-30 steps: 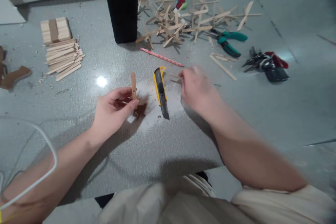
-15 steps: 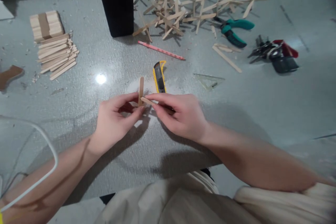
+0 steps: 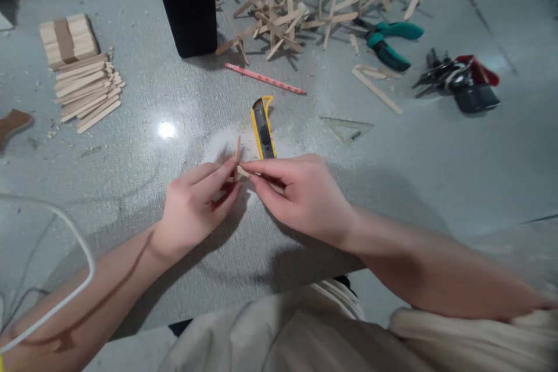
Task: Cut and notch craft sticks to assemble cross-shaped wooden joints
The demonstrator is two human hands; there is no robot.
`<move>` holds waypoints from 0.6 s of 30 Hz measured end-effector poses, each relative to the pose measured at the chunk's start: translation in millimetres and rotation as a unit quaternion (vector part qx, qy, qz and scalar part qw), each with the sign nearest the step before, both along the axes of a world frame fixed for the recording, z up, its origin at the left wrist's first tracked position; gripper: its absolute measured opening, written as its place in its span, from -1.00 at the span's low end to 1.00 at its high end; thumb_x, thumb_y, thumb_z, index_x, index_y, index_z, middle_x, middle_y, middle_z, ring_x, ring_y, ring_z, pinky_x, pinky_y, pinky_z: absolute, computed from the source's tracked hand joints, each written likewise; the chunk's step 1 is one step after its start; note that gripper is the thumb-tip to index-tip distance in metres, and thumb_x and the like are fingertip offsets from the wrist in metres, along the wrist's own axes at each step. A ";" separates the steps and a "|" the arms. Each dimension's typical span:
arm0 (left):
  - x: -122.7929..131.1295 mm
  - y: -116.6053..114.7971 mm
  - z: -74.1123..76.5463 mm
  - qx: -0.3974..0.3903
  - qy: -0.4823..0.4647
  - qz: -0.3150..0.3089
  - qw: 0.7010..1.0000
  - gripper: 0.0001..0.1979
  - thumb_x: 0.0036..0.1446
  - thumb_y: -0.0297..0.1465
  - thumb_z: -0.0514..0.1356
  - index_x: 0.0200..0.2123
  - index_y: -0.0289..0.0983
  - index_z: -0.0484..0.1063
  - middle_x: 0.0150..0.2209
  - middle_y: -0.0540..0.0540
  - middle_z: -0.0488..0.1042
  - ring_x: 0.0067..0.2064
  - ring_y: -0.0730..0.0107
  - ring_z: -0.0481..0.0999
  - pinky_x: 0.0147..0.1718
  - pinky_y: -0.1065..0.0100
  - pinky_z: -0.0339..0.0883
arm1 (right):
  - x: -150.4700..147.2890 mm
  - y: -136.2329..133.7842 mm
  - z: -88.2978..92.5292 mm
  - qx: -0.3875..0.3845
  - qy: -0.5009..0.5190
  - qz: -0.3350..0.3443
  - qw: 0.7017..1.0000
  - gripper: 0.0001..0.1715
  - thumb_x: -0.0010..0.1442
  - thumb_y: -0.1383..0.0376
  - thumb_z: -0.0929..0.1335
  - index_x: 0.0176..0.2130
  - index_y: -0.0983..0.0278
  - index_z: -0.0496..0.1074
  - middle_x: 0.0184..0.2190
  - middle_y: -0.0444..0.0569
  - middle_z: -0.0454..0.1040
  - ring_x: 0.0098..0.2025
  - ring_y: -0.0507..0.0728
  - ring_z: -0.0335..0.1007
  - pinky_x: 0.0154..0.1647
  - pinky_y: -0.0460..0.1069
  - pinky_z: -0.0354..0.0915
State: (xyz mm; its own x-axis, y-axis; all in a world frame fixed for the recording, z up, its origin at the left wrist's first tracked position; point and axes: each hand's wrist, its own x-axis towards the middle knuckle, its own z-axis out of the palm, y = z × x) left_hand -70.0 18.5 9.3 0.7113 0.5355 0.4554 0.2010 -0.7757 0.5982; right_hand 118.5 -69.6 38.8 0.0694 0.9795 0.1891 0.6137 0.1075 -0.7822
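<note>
My left hand (image 3: pixel 198 197) pinches a wooden craft stick (image 3: pixel 238 151) that stands nearly upright, its narrow edge toward me. In my right hand (image 3: pixel 300 192) is a second craft stick (image 3: pixel 243 172), gripped between thumb and fingers; its tip meets the first stick at its lower part. Whether the tip goes through the upright stick, I cannot tell. My fingers hide most of the second stick. Just beyond my right fingertips lies a yellow and black utility knife (image 3: pixel 263 128) on the table (image 3: pixel 196 116), with pale dust around it.
Stacked craft sticks (image 3: pixel 87 90) and a banded bundle (image 3: pixel 67 40) lie at left. A black box-like object (image 3: pixel 187 6) stands behind. Farther back are joined sticks (image 3: pixel 279 23), a pink pencil (image 3: pixel 265 78), teal pliers (image 3: pixel 387 43), a set square (image 3: pixel 346 129) and a dark tool cluster (image 3: pixel 462 81).
The upright stick has turned from showing its flat face to showing its edge. My left fingers have shifted closer round it. The whole view has moved slightly.
</note>
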 end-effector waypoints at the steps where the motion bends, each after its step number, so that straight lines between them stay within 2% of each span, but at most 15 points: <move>1: -0.1 0.4 -0.1 0.009 -0.001 -0.005 1.000 -0.61 0.34 -0.46 0.29 0.20 -0.19 0.48 -0.22 -0.08 0.67 -0.33 0.42 0.66 -0.40 0.45 0.51 | 0.7 0.5 1.0 -0.009 0.006 0.003 1.000 -0.73 0.30 0.43 0.33 -0.22 0.34 0.66 -0.58 -0.17 0.53 -0.60 -0.05 0.26 -0.49 -0.10 0.17; 4: 0.4 2.7 2.0 0.012 -0.012 -0.016 1.000 -0.63 0.32 -0.45 0.32 0.18 -0.25 0.51 -0.23 -0.12 0.67 -0.33 0.40 0.65 -0.40 0.43 0.50 | 3.9 2.2 0.5 -0.042 0.042 0.004 0.998 -0.80 0.30 0.40 0.36 -0.19 0.35 0.62 -0.59 -0.21 0.49 -0.61 -0.06 0.19 -0.50 -0.10 0.13; 6: 1.3 4.9 4.1 -0.022 -0.018 -0.019 0.999 -0.71 0.33 -0.44 0.31 0.10 -0.27 0.57 -0.24 -0.14 0.68 -0.32 0.38 0.65 -0.37 0.40 0.52 | 6.5 3.6 -2.2 -0.054 0.070 0.017 0.996 -0.83 0.32 0.37 0.36 -0.19 0.34 0.58 -0.54 -0.20 0.51 -0.59 -0.06 0.22 -0.49 -0.11 0.15; 10: 3.5 8.5 5.0 -0.180 -0.033 0.000 0.983 -0.78 0.31 -0.44 0.31 0.01 -0.21 0.65 -0.21 -0.11 0.71 -0.27 0.32 0.69 -0.27 0.32 0.57 | 10.7 6.8 -8.9 -0.017 0.102 0.069 0.992 -0.83 0.37 0.36 0.33 -0.15 0.33 0.53 -0.43 -0.16 0.57 -0.51 -0.05 0.35 -0.46 -0.14 0.20; 14: 5.7 11.7 3.8 -0.376 -0.067 -0.024 0.924 -0.79 0.25 -0.39 0.38 -0.04 -0.22 0.64 -0.15 -0.13 0.70 -0.22 0.30 0.71 -0.21 0.32 0.62 | 17.9 7.8 -11.6 0.036 0.056 0.110 0.992 -0.80 0.42 0.39 0.30 -0.09 0.33 0.54 -0.33 -0.09 0.64 -0.42 -0.03 0.46 -0.38 -0.13 0.29; 18: 7.8 14.4 5.4 -0.496 -0.106 -0.081 0.858 -0.76 0.17 -0.36 0.47 -0.10 -0.24 0.63 -0.25 -0.08 0.67 -0.34 0.43 0.64 -0.32 0.43 0.59 | 34.8 9.4 -11.1 0.044 0.035 0.192 0.980 -0.71 0.46 0.40 0.30 0.06 0.26 0.56 -0.17 0.00 0.71 -0.24 0.04 0.63 -0.22 -0.10 0.40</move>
